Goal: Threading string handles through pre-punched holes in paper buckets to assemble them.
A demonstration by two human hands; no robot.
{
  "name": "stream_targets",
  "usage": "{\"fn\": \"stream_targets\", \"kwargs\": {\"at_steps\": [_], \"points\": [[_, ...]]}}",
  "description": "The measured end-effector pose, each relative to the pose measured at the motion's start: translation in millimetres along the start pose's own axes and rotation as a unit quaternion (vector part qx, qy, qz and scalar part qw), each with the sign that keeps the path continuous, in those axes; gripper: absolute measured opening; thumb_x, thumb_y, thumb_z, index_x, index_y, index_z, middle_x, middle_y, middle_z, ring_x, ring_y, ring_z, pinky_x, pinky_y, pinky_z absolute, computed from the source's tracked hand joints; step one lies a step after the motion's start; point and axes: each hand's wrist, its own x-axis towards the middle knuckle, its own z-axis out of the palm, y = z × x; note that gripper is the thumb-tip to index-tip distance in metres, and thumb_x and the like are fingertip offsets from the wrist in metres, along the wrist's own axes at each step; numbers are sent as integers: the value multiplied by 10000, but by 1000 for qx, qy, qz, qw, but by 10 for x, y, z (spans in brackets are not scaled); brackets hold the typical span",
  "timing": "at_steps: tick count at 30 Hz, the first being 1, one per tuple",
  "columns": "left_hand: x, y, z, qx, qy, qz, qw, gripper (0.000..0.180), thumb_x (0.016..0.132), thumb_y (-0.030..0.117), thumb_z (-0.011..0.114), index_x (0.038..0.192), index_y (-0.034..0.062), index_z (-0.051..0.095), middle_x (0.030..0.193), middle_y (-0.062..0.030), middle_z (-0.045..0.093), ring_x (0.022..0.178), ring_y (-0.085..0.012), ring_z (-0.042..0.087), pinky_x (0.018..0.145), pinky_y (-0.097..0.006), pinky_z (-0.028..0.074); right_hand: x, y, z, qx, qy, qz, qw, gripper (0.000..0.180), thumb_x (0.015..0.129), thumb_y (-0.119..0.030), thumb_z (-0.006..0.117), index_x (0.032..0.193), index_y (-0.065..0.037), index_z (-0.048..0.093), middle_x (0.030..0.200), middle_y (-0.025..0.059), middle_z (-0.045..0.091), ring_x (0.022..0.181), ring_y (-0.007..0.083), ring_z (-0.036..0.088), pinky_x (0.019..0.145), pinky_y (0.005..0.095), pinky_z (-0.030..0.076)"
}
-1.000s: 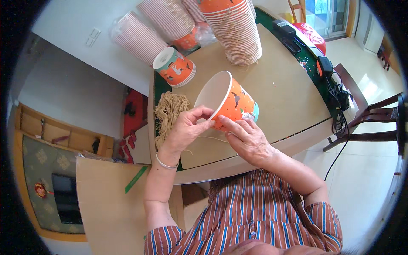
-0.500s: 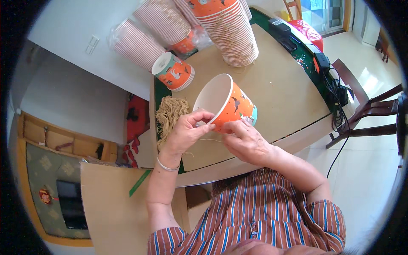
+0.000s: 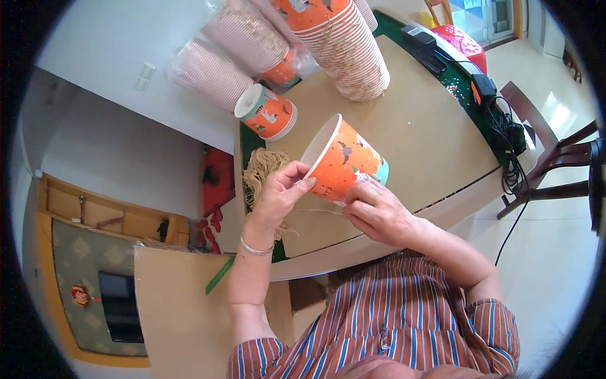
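An orange paper bucket with bat prints, a white inside and a teal base is held tilted over the table, its mouth to the upper left. My left hand pinches its rim, thumb on the outer wall. Against the lower side of the wall, the curled fingers of my right hand are closed, their tips partly hidden. A thin beige cord runs to those fingertips. Just beyond my left hand lies a bundle of beige cords.
A tall stack of paper buckets with cords stands at the back; plastic-wrapped stacks are left of it. A short bucket stack is nearer. Black adapters and cables line the right table edge, beside a dark wooden chair.
The bucket has turned, so less of its inside and more of its printed wall shows. Both hands stay on it. The whole view has shifted slightly.
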Motion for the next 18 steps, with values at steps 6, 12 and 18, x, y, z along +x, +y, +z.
{"fn": "stream_targets", "kwargs": {"at_steps": [6, 12, 18], "points": [[16, 23, 83, 15, 41, 1, 999, 187, 979, 69, 667, 1153, 0, 660, 1025, 12, 661, 936, -63, 593, 872, -236, 496, -15, 11, 12, -21, -10, -1, 1000, 136, 805, -1, 713, 883, -36, 607, 966, 92, 546, 887, 269, 583, 858, 410, 495], [36, -38, 83, 3, 63, 5, 998, 123, 938, 44, 714, 1054, 3, 700, 974, 29, 631, 903, -64, 578, 845, -228, 485, -50, 26, 57, -27, -9, -6, 1000, 139, 810, -11, 707, 889, -49, 600, 982, 83, 540, 885, 257, 581, 837, 406, 492], [53, -24, 63, 50, 54, 35, 997, 69, 923, -8, 695, 991, -3, 700, 961, 15, 599, 915, -69, 575, 806, -228, 495, -58, 12, 81, -7, -25, 2, 1000, 136, 823, -25, 709, 898, -62, 602, 987, 77, 541, 893, 256, 584, 833, 407, 493]]}}
